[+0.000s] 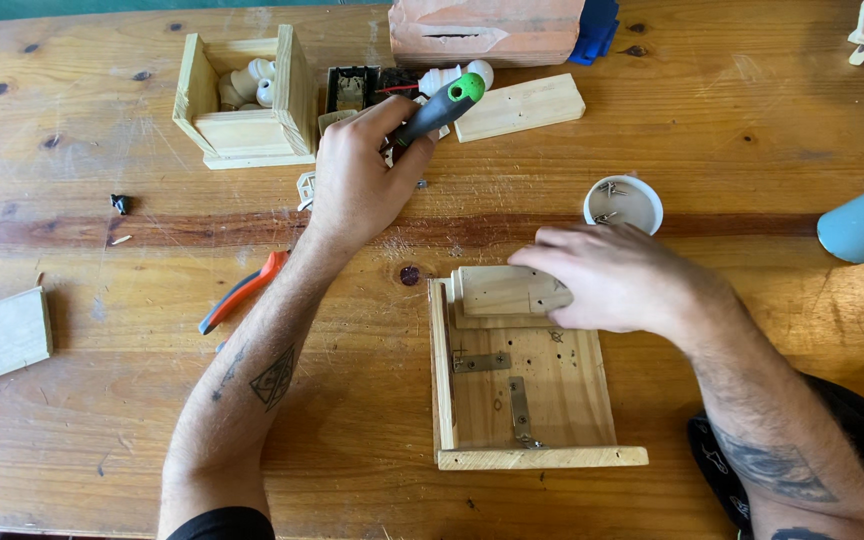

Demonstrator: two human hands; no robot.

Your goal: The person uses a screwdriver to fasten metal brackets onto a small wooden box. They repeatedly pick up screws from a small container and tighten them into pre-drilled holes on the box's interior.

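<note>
**Head view: screwdriver gripped, wooden block held**

Head view: a green-tipped screwdriver is clasped in the left hand above the wooden table. A small wooden block is clamped by the right hand on an open wooden frame. The hands are kept apart.

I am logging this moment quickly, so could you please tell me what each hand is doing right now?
Left hand: closed around a green-tipped screwdriver.
Right hand: resting on a small wooden block, fingers curled over it.
</note>
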